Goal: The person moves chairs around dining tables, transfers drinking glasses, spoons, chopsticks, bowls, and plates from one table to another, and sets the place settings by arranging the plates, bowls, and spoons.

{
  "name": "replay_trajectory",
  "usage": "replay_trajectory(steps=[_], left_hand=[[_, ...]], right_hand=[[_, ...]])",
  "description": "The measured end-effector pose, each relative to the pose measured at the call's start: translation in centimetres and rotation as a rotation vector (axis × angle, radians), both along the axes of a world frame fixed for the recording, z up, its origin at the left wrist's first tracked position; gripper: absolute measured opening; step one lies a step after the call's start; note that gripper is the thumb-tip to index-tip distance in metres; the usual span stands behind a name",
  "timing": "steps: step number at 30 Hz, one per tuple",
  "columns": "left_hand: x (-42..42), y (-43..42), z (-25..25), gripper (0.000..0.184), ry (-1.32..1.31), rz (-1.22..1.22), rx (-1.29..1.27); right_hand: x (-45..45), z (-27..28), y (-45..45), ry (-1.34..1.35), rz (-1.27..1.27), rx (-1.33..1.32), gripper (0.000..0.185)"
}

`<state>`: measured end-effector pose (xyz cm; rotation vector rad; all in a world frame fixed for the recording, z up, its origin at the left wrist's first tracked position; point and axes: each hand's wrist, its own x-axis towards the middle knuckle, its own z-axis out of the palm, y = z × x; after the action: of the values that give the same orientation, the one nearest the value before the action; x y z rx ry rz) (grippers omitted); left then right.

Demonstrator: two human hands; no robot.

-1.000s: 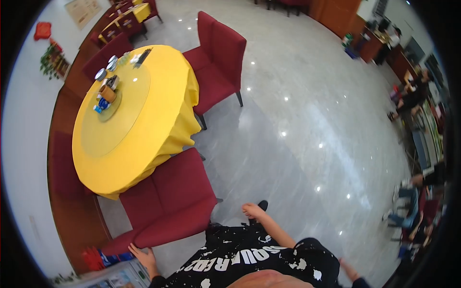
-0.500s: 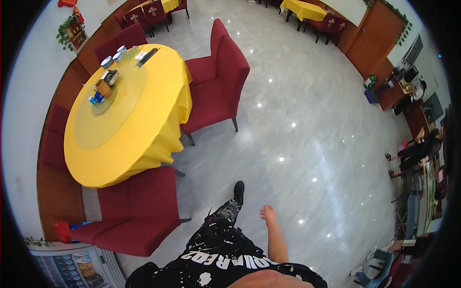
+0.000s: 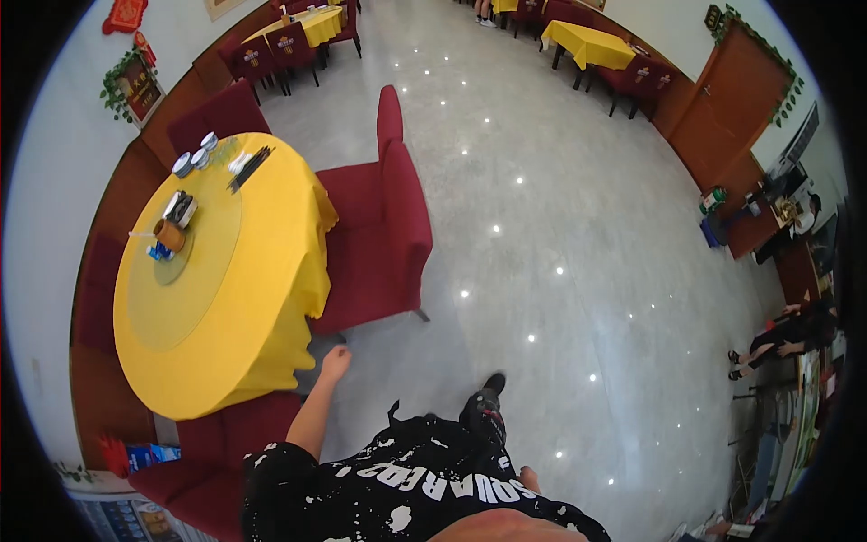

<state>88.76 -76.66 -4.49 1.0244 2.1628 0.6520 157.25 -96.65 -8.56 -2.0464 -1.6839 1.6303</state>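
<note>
My left hand (image 3: 336,363) swings forward at the end of a bent arm, its fingers curled in with nothing seen in them. It is nearest to the yellow cloth of the round table (image 3: 271,334) and the dark red chair (image 3: 361,244) beside it, apart from both. My right hand (image 3: 530,479) hangs low by my side, mostly hidden behind my black printed shirt, so its fingers do not show. On the table's glass turntable (image 3: 217,257) are a brown cup (image 3: 168,235) and a small blue packet (image 3: 161,250). Stacked bowls (image 3: 183,164) and black chopsticks (image 3: 251,170) lie farther back.
Another dark red chair (image 3: 212,461) stands at the near side of the table. Grey shiny floor (image 3: 542,316) stretches ahead and to the right. More yellow-covered tables (image 3: 587,43) are at the back. People (image 3: 786,339) and a counter are along the right.
I have stepped forward, so the table and chairs have shifted lower and left. My left hand has come into view; my right hand has swung back beside my body. The leading foot differs.
</note>
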Motion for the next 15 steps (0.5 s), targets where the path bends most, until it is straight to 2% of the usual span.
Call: replay_trajectory(steps=[5,8,11,13,15], left_hand=[[8.0,18.0,5.1,0.04,-0.234,0.082,0.117],[12.1,24.3,5.9,0.037,-0.391,0.211,0.225],[15.6,28.4,9.1,0.042,-0.479,0.365,0.294],[15.9,30.2,10.7,0.045,-0.324,0.392,0.117],[17.0,33.0,11.2,0.048,-0.295,0.569,0.138]], right_hand=[[2.4,-3.8,21.9,0.088,-0.199,-0.117,0.021],[2.8,-4.9,37.8,0.145,-0.408,-0.22,0.022],[0.9,-3.8,53.7,0.129,-0.588,-0.301,0.024],[-1.2,-3.3,64.7,0.103,-0.558,-0.265,0.025],[-5.9,-2.7,76.7,0.113,-0.439,-0.199,0.027]])
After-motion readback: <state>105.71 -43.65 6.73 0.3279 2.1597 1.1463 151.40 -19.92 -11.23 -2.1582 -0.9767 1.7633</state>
